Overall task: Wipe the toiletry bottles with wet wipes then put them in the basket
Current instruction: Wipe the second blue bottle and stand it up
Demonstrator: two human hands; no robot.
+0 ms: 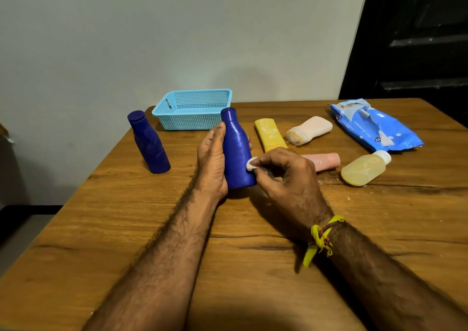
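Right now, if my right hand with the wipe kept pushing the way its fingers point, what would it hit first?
The right hand points left, pressing the wipe against the held blue bottle, so it meets that bottle at once. Behind it is the left hand.

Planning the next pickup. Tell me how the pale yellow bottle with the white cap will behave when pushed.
The pale yellow bottle lies on its side on the table, so it cannot tip. Its body looks flattish rather than round, so it would probably slide or pivot, not roll. It looks like stiff plastic, so it is unlikely to break.
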